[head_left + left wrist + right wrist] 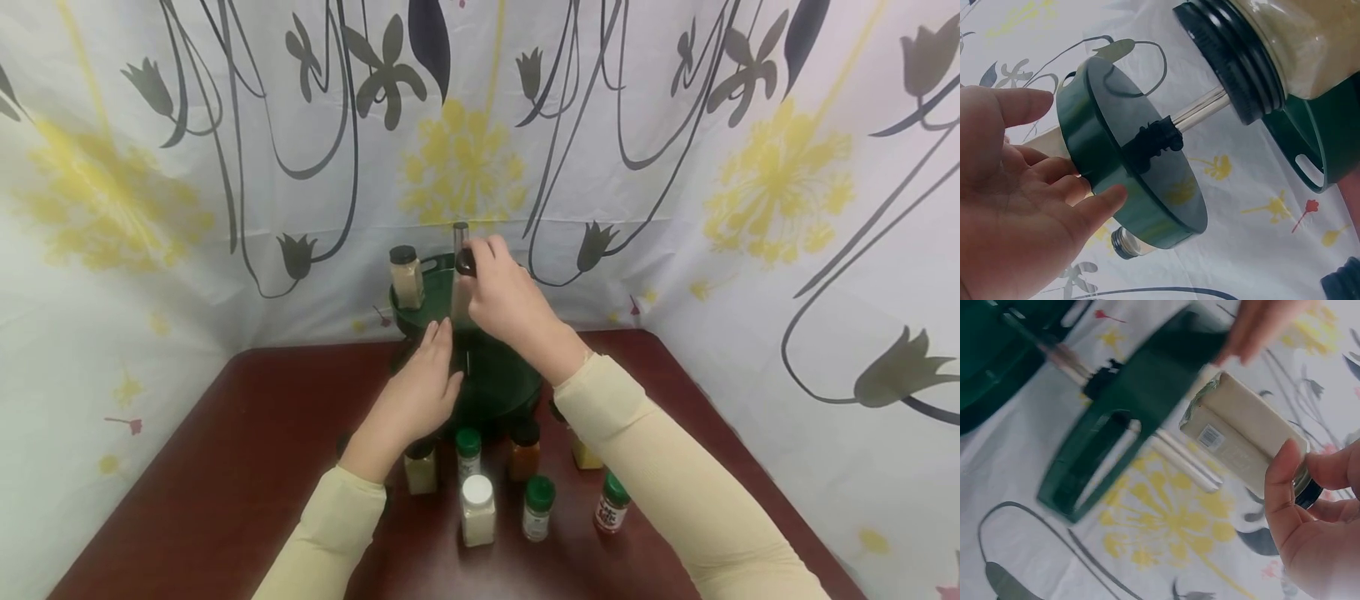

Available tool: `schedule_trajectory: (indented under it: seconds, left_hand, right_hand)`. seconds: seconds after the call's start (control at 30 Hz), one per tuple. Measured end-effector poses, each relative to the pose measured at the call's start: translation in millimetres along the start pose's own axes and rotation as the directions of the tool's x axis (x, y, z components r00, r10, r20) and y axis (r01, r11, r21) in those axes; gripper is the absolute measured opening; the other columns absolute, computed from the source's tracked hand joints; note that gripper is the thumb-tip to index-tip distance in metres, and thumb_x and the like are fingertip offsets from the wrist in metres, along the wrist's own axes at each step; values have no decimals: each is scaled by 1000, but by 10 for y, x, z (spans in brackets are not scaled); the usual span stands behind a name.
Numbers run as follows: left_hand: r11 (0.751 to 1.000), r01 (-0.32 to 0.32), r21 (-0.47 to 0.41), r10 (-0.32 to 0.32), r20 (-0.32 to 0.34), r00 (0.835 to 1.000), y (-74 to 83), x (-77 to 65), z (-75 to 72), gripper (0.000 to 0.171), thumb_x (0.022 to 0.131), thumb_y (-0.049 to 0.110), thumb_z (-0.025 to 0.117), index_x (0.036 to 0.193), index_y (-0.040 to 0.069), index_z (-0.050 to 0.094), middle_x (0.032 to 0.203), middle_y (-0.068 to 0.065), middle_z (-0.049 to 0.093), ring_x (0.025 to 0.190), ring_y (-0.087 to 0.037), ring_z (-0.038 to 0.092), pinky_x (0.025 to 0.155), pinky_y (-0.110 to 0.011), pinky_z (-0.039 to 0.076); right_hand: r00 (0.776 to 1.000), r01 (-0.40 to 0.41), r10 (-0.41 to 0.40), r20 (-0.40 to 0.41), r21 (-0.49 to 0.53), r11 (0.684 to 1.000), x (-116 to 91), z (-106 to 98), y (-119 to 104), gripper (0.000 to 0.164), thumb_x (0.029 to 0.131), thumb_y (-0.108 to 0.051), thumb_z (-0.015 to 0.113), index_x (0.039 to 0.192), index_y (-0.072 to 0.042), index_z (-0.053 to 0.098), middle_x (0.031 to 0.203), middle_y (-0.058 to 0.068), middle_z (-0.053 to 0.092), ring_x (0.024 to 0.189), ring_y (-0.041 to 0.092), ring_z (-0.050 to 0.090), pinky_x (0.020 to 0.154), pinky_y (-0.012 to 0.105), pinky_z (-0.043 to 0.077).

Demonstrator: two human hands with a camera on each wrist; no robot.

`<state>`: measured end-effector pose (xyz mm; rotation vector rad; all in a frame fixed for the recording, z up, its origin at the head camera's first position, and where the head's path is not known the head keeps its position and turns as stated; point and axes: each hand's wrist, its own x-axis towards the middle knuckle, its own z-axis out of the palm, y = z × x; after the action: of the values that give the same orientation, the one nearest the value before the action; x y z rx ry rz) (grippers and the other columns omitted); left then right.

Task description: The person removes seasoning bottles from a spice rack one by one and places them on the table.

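My right hand (pixel 510 292) pinches a spice jar (pixel 1241 437) by its black-lidded end, over the upper tier of a green two-tier tray (pixel 1141 394). The jar is pale and square-sided, with a barcode label. Beside the upper tier, my left hand (pixel 420 379) has its fingers extended, and in the left wrist view the fingertips lie against the tray's outer wall (pixel 1072 131). Another black-lidded jar (pixel 407 283) of beige powder stands on the left of that tier. A clear centre post (pixel 461 237) rises beside the held jar.
On the dark red table (pixel 300 400) in front stand several spice jars, among them a white-capped jar (pixel 477 517), a green-capped jar (pixel 537 512) and an orange-brown jar (pixel 524 454). The tray's lower tier (pixel 502 383) sits behind them. A patterned curtain (pixel 262 167) surrounds the table.
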<state>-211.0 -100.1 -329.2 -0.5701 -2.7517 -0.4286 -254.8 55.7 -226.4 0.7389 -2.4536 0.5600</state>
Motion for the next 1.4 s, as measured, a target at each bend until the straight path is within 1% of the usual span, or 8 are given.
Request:
schedule_trajectory:
  seconds: [0.33, 0.6, 0.77, 0.9, 1.03, 1.13, 1.3, 1.4]
  left_hand:
    - [1000, 6, -6, -7, -3, 1000, -25, 19, 26, 74, 100, 28, 50, 155, 4, 6, 160, -11, 10, 144, -19, 1, 109, -45, 31]
    - [1000, 18, -3, -18, 15, 1000, -25, 24, 9, 72, 100, 29, 48, 155, 4, 8, 160, -10, 10, 144, -19, 1, 108, -46, 33]
    - [1000, 23, 0, -23, 14, 1000, -24, 19, 3, 71, 100, 27, 49, 155, 3, 10, 160, -11, 9, 144, -21, 3, 106, -47, 35]
    - [998, -41, -40, 42, 7, 999, -61, 20, -24, 72, 100, 25, 49, 155, 2, 8, 159, -14, 10, 144, -25, 3, 107, -48, 34]
    - [972, -127, -200, 130, 3, 992, -195, -2, -128, 69, 100, 20, 51, 156, 13, 11, 159, -9, 13, 144, -26, 5, 112, -48, 24]
    - [950, -125, -287, 137, 23, 990, -310, -37, -217, 63, 100, 16, 50, 155, 20, 20, 159, -5, 13, 144, -25, 8, 113, -50, 20]
    - [953, -70, -295, 99, 83, 992, -422, -66, -221, 58, 100, 15, 45, 154, 15, 24, 161, -4, 1, 145, -27, 0, 112, -55, 20]
    - [954, -78, -289, 101, 66, 993, -455, -68, -184, 56, 103, 21, 44, 155, 14, 22, 161, -6, -3, 145, -28, -3, 111, -58, 19]
  right_hand:
    - [983, 99, -84, -165, 81, 992, -262, -276, -175, 45, 97, -13, 55, 141, -13, 46, 127, 12, 43, 88, 18, 57, 71, 33, 55]
    - [969, 166, -144, -199, 99, 981, -389, -293, -218, 43, 96, -9, 57, 138, -11, 50, 123, 13, 45, 93, 18, 57, 74, 32, 55]
    - [966, 191, -170, -196, 94, 977, -468, -273, -246, 41, 95, -8, 58, 136, -9, 52, 119, 12, 46, 82, 14, 54, 69, 29, 54]
    - [964, 202, -183, -192, 85, 976, -575, -279, -287, 42, 96, -8, 57, 137, -11, 51, 118, 10, 46, 65, 11, 48, 57, 25, 48]
    - [957, 230, -208, -202, 92, 969, -729, -246, -344, 43, 95, -6, 57, 137, -11, 51, 120, 11, 46, 63, 10, 49, 55, 22, 48]
    - [955, 257, -236, -181, 102, 961, -882, -171, -414, 45, 94, -4, 58, 138, -11, 51, 122, 12, 46, 60, 7, 49, 53, 18, 48]
    - [961, 276, -275, -25, 118, 954, -1137, 10, -534, 57, 88, 1, 59, 141, -14, 46, 128, 9, 43, 47, 2, 41, 44, 12, 40]
    - [953, 288, -297, 60, 128, 949, -1245, 120, -589, 63, 85, 2, 60, 143, -15, 44, 130, 9, 43, 48, 1, 42, 42, 10, 38]
